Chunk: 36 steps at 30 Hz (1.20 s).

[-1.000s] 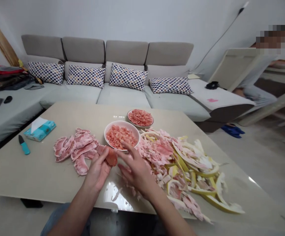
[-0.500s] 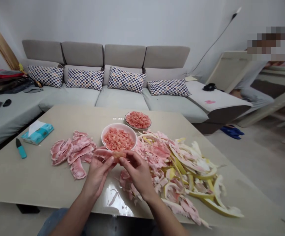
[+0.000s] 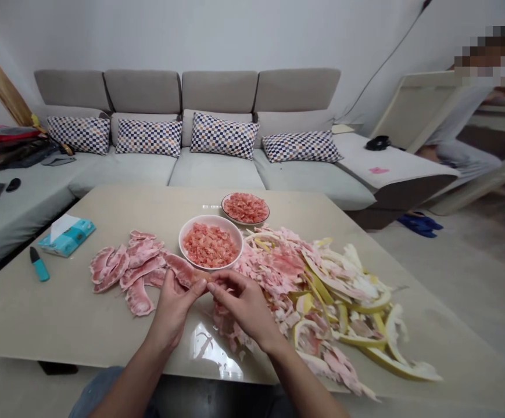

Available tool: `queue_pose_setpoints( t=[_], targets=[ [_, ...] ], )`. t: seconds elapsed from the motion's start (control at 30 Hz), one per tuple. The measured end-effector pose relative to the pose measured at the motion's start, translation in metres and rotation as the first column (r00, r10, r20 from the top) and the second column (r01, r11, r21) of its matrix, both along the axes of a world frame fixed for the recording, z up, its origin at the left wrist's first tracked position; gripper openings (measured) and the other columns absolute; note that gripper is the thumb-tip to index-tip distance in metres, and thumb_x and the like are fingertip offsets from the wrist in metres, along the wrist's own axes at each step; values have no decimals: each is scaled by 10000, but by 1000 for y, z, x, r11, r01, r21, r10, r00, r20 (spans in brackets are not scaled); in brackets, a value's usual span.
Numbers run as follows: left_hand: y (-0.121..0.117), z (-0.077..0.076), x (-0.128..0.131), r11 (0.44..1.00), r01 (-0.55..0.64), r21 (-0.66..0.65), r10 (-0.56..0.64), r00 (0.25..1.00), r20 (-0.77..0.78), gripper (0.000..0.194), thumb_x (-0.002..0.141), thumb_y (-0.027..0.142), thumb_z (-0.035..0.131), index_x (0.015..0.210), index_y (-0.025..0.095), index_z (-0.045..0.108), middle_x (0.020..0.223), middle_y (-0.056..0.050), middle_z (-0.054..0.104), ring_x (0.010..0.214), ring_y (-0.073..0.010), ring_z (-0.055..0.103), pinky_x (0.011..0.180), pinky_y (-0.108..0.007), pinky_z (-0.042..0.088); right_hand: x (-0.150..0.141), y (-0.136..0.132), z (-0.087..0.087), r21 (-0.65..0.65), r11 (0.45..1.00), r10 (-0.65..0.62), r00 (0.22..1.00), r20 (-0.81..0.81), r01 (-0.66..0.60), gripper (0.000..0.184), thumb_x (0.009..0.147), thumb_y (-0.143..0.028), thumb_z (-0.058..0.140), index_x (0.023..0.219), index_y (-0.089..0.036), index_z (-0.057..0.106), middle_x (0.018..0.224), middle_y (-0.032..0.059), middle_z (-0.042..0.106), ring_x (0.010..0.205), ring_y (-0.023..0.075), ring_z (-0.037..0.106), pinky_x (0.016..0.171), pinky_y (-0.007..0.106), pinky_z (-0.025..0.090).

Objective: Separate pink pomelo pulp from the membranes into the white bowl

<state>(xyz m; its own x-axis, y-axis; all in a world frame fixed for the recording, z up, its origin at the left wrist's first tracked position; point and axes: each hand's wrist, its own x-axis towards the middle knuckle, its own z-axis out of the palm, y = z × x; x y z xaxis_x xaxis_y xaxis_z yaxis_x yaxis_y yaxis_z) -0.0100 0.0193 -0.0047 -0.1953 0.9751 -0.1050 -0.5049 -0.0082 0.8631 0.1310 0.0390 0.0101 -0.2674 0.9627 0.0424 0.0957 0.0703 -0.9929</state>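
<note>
My left hand is closed around a pink pomelo segment, which sticks out to the left past the fingers. At the segment's right end the fingertips of my right hand pinch it, close to the left thumb. Just beyond both hands stands a white bowl of loose pink pulp. Several pomelo segments in their skins lie to the left of my left hand. To the right of my right hand spreads a heap of pink membrane and yellow-green peel.
Behind the bowl is a dark-rimmed dish of pulp. A knife with a turquoise part and a tissue pack lie at the table's left. A sofa runs along the far side. A person sits at far right.
The pomelo segment has tilted, its left end now higher and farther left of the bowl. Both hands keep hold of it. The view has shifted slightly.
</note>
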Motion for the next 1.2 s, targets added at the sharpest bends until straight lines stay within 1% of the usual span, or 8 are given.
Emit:
queue_pose_setpoints(
  t=[0.17,0.33,0.47,0.6,0.73,0.93,1.07,1.2],
  targets=[
    [12,6,-2,997,75,10,-76,996,40,386,705,166,769,990,182,510,941,-58,701,883,-175,675,839,-328,538,-1,19,0,-108,993,37,987,-155,-54,266,761,-404,698,828,-147,677,650,-9,624,545,99,567,534,209,461],
    [45,13,-4,994,109,-13,-107,990,93,383,697,163,779,982,162,523,907,-54,696,804,-147,674,767,-269,556,-2,57,3,-282,945,69,943,-324,-166,290,713,-416,741,771,-138,683,636,-14,620,534,80,554,543,195,473],
    [65,11,-12,995,91,-46,-85,990,117,372,683,142,784,969,165,547,888,-41,689,783,-140,674,742,-258,567,-2,78,1,-345,913,67,915,-398,-217,289,687,-401,769,795,-146,686,645,-15,623,541,77,551,517,175,473],
    [68,5,-24,997,-2,-78,13,991,136,362,665,112,789,907,184,530,853,-1,667,778,-127,667,764,-283,573,1,81,-13,-387,892,69,915,-397,-235,284,684,-397,778,767,-153,659,616,-19,623,551,86,573,523,172,481],
    [66,1,-22,997,11,-72,1,988,156,346,674,137,789,864,195,506,850,14,655,828,-143,664,796,-336,569,0,76,-21,-342,934,-19,939,-343,-106,347,680,-422,778,899,-185,650,714,-9,669,615,116,627,561,204,510],
    [73,-3,2,992,118,-46,-115,992,57,300,663,232,802,799,154,546,728,0,633,633,-118,627,580,-215,521,-7,73,-14,-225,974,-102,943,-316,30,342,692,-426,761,913,-183,663,774,-1,670,599,119,604,514,217,502],
    [75,3,5,995,92,-38,-95,992,-85,320,672,275,791,869,154,570,680,24,618,524,-83,566,481,-180,454,-8,74,-10,-231,973,-79,934,-347,-4,338,696,-448,749,866,-174,648,642,-22,638,538,113,587,497,215,480],
    [74,10,4,996,78,-32,-83,983,-161,325,656,287,798,847,163,566,700,16,647,579,-108,615,546,-200,491,-4,76,-7,-185,983,-48,945,-323,-13,337,702,-457,744,841,-170,637,624,-27,632,498,97,552,467,203,443]
  ],
)
